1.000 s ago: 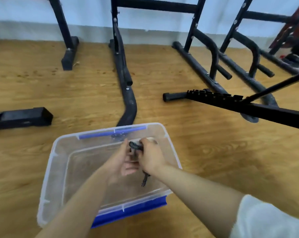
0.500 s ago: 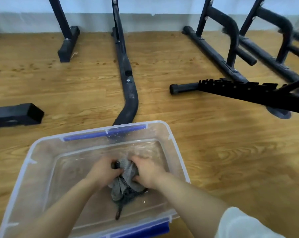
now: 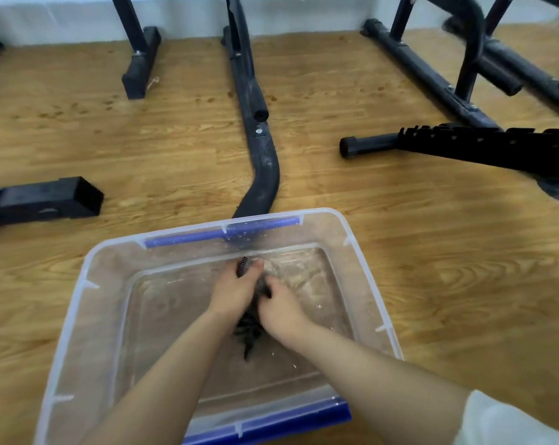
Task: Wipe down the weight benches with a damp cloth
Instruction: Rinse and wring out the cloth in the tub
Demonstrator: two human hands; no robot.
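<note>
A dark patterned cloth is twisted into a rope over the water in a clear plastic tub with blue handles. My left hand grips its upper part, where one end pokes out above the fingers. My right hand grips it just beside and below. A wet tail of the cloth hangs down between my wrists. A black bench frame with a notched rail reaches in from the right.
The tub stands on a wooden floor. Black equipment legs lie around it: a curved bar touching the tub's far side, a square foot at the left, tubular frames at the back right. A white wall base runs along the top.
The cloth was bunched grey under both hands in the water half a second ago; now it is lifted and twisted tight between them. The view has tilted further down.
</note>
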